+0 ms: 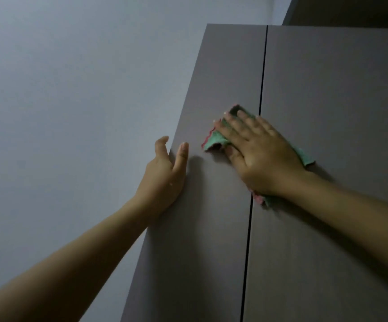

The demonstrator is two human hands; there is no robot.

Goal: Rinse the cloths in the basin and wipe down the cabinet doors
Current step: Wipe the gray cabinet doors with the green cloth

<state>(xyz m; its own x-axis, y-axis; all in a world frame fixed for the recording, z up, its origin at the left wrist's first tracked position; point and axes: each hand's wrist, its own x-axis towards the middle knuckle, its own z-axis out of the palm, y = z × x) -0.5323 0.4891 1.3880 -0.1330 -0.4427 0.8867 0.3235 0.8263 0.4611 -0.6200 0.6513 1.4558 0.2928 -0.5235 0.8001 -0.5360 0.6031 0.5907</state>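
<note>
The wiping stage is under way. Right of frame centre, the right hand point(258, 152) lies flat, fingers spread, pressing a green cloth with pink edging point(214, 141) onto the matte brown left cabinet door point(211, 228), beside the seam with the right cabinet door point(328, 112). The left hand point(162, 175) rests open on that door's outer edge. No basin shows, so rinsing cannot be judged; most door surface apparently remains.
</note>
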